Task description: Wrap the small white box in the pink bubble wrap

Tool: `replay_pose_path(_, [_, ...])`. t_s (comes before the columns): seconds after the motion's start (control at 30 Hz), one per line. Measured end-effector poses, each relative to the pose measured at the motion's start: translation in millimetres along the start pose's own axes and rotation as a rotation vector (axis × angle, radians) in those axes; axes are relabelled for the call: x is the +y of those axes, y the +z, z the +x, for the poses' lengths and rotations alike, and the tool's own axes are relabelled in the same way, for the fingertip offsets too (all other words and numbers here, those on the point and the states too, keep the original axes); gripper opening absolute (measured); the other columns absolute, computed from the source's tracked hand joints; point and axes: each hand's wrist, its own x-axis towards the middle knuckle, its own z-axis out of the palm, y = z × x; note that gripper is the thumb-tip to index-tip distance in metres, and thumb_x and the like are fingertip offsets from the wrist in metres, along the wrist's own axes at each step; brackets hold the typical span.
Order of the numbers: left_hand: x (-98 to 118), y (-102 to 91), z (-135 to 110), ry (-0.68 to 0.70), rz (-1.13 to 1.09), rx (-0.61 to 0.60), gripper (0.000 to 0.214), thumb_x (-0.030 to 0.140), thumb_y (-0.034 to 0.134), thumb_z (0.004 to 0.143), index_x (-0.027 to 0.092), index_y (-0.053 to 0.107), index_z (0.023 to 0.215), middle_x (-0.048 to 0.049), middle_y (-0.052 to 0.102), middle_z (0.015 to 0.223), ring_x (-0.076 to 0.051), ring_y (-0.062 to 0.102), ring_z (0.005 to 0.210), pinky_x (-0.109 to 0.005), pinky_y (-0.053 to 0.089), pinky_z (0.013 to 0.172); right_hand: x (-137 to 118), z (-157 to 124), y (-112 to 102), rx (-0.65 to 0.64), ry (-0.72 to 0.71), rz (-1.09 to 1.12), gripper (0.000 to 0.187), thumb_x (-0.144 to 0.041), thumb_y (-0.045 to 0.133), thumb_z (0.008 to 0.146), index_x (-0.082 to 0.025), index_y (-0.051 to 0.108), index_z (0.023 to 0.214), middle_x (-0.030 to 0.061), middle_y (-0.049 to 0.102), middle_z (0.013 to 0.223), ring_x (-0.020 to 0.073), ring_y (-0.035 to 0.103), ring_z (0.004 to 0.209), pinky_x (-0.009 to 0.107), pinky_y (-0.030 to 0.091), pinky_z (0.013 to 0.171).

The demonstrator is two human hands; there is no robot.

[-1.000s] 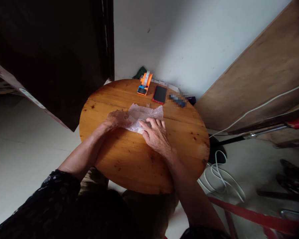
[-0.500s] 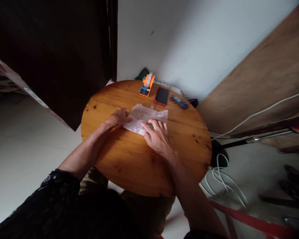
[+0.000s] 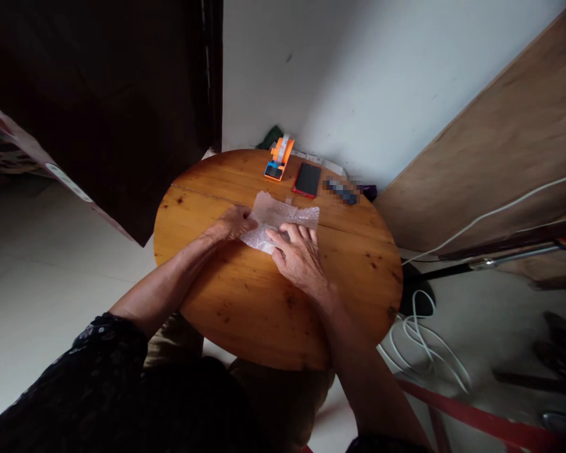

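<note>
A sheet of clear bubble wrap (image 3: 285,212) lies on the round wooden table (image 3: 245,296), slightly crumpled. At its left edge, my left hand (image 3: 236,223) has its fingers curled and closed on the plastic. My right hand (image 3: 299,255) rests on the near right part of the sheet, palm down, with fingers stretched and a little apart. Whatever may lie under the wrap or beneath my right palm is hidden.
Toward the wall stand an orange tape dispenser (image 3: 279,160) with a blue part, a phone in a red case (image 3: 307,180) and a blurred dark object (image 3: 342,191). White cable (image 3: 422,333) coils on the floor at right. A dark door (image 3: 99,113) is at left.
My left hand has shifted slightly right, bringing the left edge of the bubble wrap inward. My right hand stays nearly in place on the sheet.
</note>
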Motion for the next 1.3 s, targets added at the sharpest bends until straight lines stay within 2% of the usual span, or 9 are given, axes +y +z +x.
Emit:
replay_pose_path(0.3, [17.9, 13.0, -14.1, -0.015, -0.388, -0.162, 0.004, 0.014, 0.057, 0.080, 0.016, 0.056, 0.076, 0.0024, 0.057, 0.056, -0.009, 0.049, 0.044, -0.021, 0.037, 0.044, -1.6, 3.3, -2.2, -0.018, -0.011, -0.018, 0.036, -0.025, 0.054, 0.091, -0.023, 0.067, 0.124, 0.0131, 0.063, 0.117, 0.0308, 0.051, 0.105, 0.046, 0.035, 0.089])
replay_pose_path(0.43, [18.8, 10.4, -15.7, -0.012, -0.401, -0.191, 0.006, 0.018, 0.060, 0.081, 0.014, 0.058, 0.077, 0.0018, 0.059, 0.057, -0.008, 0.052, 0.044, -0.020, 0.039, 0.045, -0.8, 3.4, -1.3, -0.015, 0.008, 0.041, 0.034, -0.027, 0.055, 0.090, -0.019, 0.064, 0.122, 0.0151, 0.065, 0.119, 0.0328, 0.053, 0.107, 0.047, 0.036, 0.090])
replay_pose_path(0.53, [17.2, 5.9, -16.3, 0.058, -0.416, -0.275, 0.011, 0.021, 0.057, 0.080, 0.013, 0.063, 0.079, -0.0004, 0.062, 0.061, -0.010, 0.058, 0.051, -0.022, 0.047, 0.053, 2.1, 2.8, 2.0, 0.028, 0.046, 0.114, 0.043, -0.028, 0.058, 0.086, -0.015, 0.058, 0.127, 0.0169, 0.067, 0.121, 0.0346, 0.054, 0.110, 0.048, 0.037, 0.093])
replay_pose_path(0.67, [12.2, 4.4, -18.2, 0.158, -0.369, -0.349, 0.024, 0.015, 0.054, 0.073, 0.012, 0.071, 0.090, -0.0023, 0.066, 0.070, -0.012, 0.061, 0.061, -0.024, 0.052, 0.062, 7.8, 1.7, 8.2, 0.078, 0.063, 0.204, 0.052, -0.029, 0.060, 0.083, -0.017, 0.053, 0.133, 0.0162, 0.069, 0.123, 0.0353, 0.058, 0.111, 0.049, 0.040, 0.095])
replay_pose_path(0.83, [4.4, 19.9, -20.4, 0.543, 0.030, -0.088, 0.025, 0.023, 0.060, 0.081, 0.013, 0.075, 0.099, -0.0064, 0.070, 0.087, -0.014, 0.060, 0.073, -0.026, 0.049, 0.069, 14.6, -1.4, 5.0, 0.085, 0.063, 0.288, 0.056, -0.029, 0.061, 0.081, -0.019, 0.053, 0.136, 0.0155, 0.069, 0.124, 0.0347, 0.061, 0.113, 0.050, 0.044, 0.096])
replay_pose_path(0.9, [2.2, 26.1, -20.6, 0.642, 0.190, -0.019, 0.025, 0.027, 0.061, 0.085, 0.014, 0.075, 0.100, -0.0084, 0.069, 0.091, -0.015, 0.061, 0.075, -0.028, 0.049, 0.072, 18.9, -3.5, -2.6, 0.074, 0.060, 0.323, 0.057, -0.028, 0.062, 0.081, -0.020, 0.053, 0.136, 0.0147, 0.068, 0.127, 0.0346, 0.061, 0.117, 0.052, 0.044, 0.099])
replay_pose_path(1.03, [-1.3, 31.4, -20.2, 0.721, 0.359, 0.025, 0.031, 0.033, 0.053, 0.094, 0.014, 0.075, 0.104, -0.0128, 0.068, 0.101, -0.021, 0.064, 0.086, -0.033, 0.051, 0.077, 35.0, -9.1, -19.9, 0.085, 0.128, 0.451, 0.051, -0.027, 0.060, 0.082, -0.024, 0.056, 0.133, 0.0112, 0.070, 0.124, 0.0310, 0.064, 0.115, 0.052, 0.047, 0.100])
replay_pose_path(1.17, [-5.8, 34.0, -16.9, 0.843, 0.395, 0.072, 0.032, 0.032, 0.050, 0.094, 0.015, 0.074, 0.107, -0.0149, 0.067, 0.115, -0.025, 0.064, 0.104, -0.041, 0.052, 0.093, 54.5, -15.0, -23.2, 0.093, 0.340, 0.536, 0.031, -0.031, 0.059, 0.085, -0.022, 0.066, 0.114, 0.0099, 0.074, 0.107, 0.0270, 0.069, 0.098, 0.044, 0.054, 0.085])
replay_pose_path(1.3, [-10.0, 38.6, -11.3, 0.917, 0.345, 0.048, 0.033, 0.029, 0.047, 0.095, 0.013, 0.072, 0.109, -0.0153, 0.069, 0.116, -0.025, 0.065, 0.106, -0.041, 0.053, 0.097, 63.1, -19.1, -22.1, -0.011, 0.492, 0.512, 0.021, -0.038, 0.064, 0.084, -0.023, 0.068, 0.097, 0.0066, 0.074, 0.092, 0.0243, 0.069, 0.084, 0.039, 0.053, 0.076])
